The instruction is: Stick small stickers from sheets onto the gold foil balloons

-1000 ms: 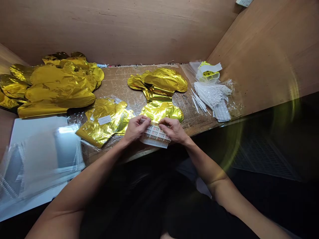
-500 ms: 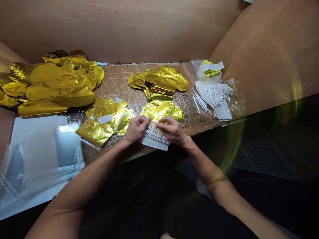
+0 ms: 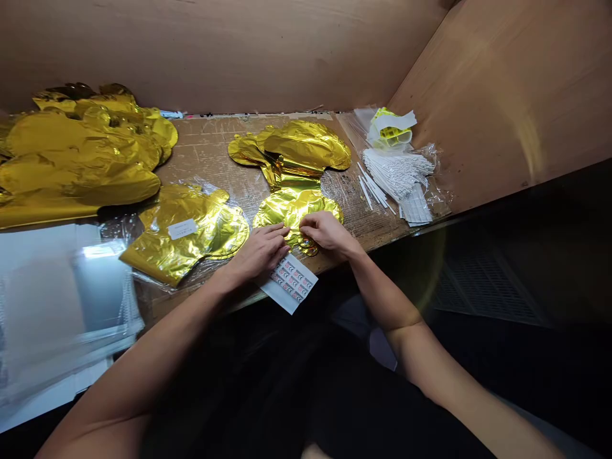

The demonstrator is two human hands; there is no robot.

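Gold foil balloon [image 3: 291,207] lying on the desk [image 3: 205,146], beneath both hands.
The left hand [image 3: 258,252] rests open on its edge; the right hand [image 3: 327,233] sits on the foil, its grip impossible to tell. A CE-marked sticker sheet [image 3: 289,284] lies loose just beside the left hand.

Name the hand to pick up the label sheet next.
Left, probably: the left hand sits right beside the label sheet, while the right hand lies farther off, on the gold foil balloon.
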